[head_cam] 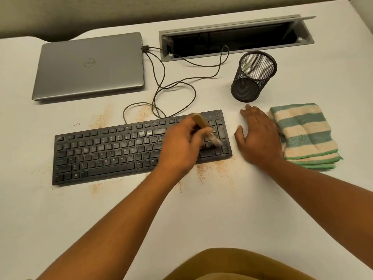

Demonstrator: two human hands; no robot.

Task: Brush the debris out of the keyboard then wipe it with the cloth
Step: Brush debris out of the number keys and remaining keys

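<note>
A black keyboard (113, 150) lies across the middle of the white table. My left hand (179, 146) grips a small wooden-handled brush (201, 122), blurred by motion, with its bristles on the keys at the keyboard's right end. My right hand (260, 136) rests flat on the table just right of the keyboard, fingers straight, its outer edge touching a folded green-and-cream striped cloth (306, 134). Orange-brown debris (203, 170) is scattered on the table in front of and behind the keyboard.
A shut grey laptop (88, 65) sits at the back left, with a cable (175, 87) looping to the keyboard. A black mesh pen cup (252, 77) stands behind my right hand. An open cable tray (232, 39) is set into the table at the back.
</note>
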